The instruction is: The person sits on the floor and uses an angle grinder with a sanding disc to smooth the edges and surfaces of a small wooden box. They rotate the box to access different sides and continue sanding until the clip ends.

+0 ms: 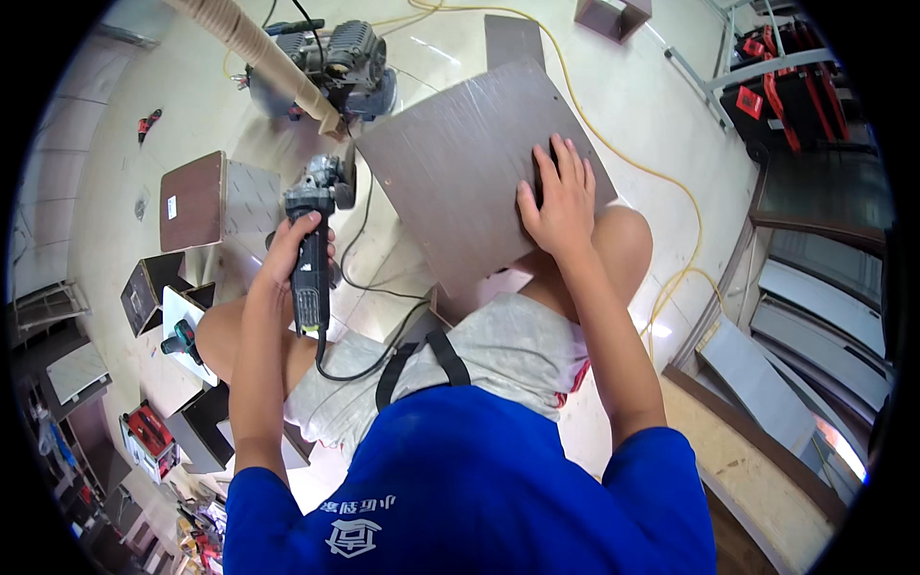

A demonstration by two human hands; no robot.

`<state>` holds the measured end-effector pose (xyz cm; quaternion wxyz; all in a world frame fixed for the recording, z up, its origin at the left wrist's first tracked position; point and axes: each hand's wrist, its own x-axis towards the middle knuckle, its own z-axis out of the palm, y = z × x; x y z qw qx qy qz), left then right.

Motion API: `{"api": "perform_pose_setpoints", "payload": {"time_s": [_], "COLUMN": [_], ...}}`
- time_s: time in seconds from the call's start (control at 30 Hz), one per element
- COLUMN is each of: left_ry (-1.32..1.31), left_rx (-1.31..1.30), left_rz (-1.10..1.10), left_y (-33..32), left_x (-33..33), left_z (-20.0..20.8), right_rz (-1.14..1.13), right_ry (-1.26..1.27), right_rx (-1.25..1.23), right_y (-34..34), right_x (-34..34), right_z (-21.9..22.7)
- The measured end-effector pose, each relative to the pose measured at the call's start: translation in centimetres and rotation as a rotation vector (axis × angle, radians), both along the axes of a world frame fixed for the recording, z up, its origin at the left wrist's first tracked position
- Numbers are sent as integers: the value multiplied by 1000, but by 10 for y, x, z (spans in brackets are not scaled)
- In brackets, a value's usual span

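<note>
My left hand [293, 251] is wrapped round the body of a black angle grinder [310, 273], its grey metal head and disc pointing away from me. The disc end is close to the left corner of a brown wooden panel [465, 158], apart from it or touching, I cannot tell. A black cord [369, 369] runs from the grinder's rear and loops over my shorts. My right hand [559, 196] lies flat on the panel's right part, fingers spread. The panel rests tilted near my knees; what holds it up underneath is hidden.
An air compressor [340, 72] and a ribbed beige hose [259, 57] are at the back left. Brown wooden boxes [192, 203] stand to the left, near a green drill [180, 337]. A yellow hose [661, 172] curves over the tiled floor at right. Boards [815, 316] lean far right.
</note>
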<state>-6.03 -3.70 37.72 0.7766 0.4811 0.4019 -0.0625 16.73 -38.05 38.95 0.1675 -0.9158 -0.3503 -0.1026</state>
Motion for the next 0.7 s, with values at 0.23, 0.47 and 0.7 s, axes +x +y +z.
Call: {"api": "perform_pose_setpoints", "payload": {"time_s": [0.23,0.47,0.7], "left_ry": [12,-1,-80], "left_rx": [47,114,109], "left_rz": [-27,-62,54], "left_y": [5,23,36], "left_x": [-3,3,-11], "left_z": [-1,11,2], "right_rz": [9,-105,-430], "right_ry": [-15,-19,376], "right_rx": [33,118,-82], "right_y": [0,-10,-17], "right_x": [4,3,77], "right_z": [-1,-9,-10]}}
